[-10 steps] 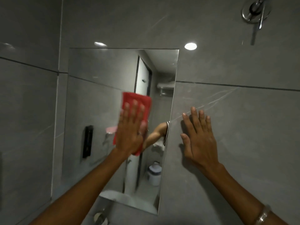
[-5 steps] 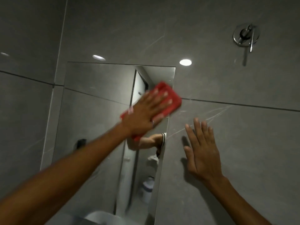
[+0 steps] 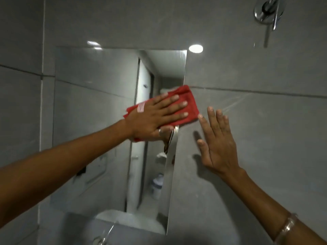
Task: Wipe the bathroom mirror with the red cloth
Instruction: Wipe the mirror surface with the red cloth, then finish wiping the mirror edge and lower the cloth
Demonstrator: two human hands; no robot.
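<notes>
A frameless rectangular mirror (image 3: 99,106) is fixed flat on a wall of large grey stone-look tiles (image 3: 256,131) with dark grout lines. Its glass reflects grey tiling, a pale doorway and a white container low down; the lower part looks blurred and streaky.

The red cloth (image 3: 190,105) is a soft, folded rectangle of bright red fabric with a small pale label near its left end. It lies flat against the mirror at its right edge, roughly at mid-height, and its right end overhangs that edge onto the grey tile. The left hand (image 3: 155,115) presses on it with the palm down and the fingers (image 3: 174,107) spread and extended toward the right; it does not clutch the cloth but pins it flat to the glass. A ring shows on the lowest finger.

The right hand (image 3: 218,144) is open and flat against the tile just beside the mirror's right edge, fingers pointing up and holding nothing. Its index fingertip sits very near the cloth's lower right corner; whether they touch cannot be told. A clear, pinkish bangle (image 3: 286,228) circles the right forearm.

A round chrome wall fitting with a lever (image 3: 269,11) is mounted at the upper right, well apart from the mirror. A white basin edge (image 3: 127,220) shows below the mirror.
</notes>
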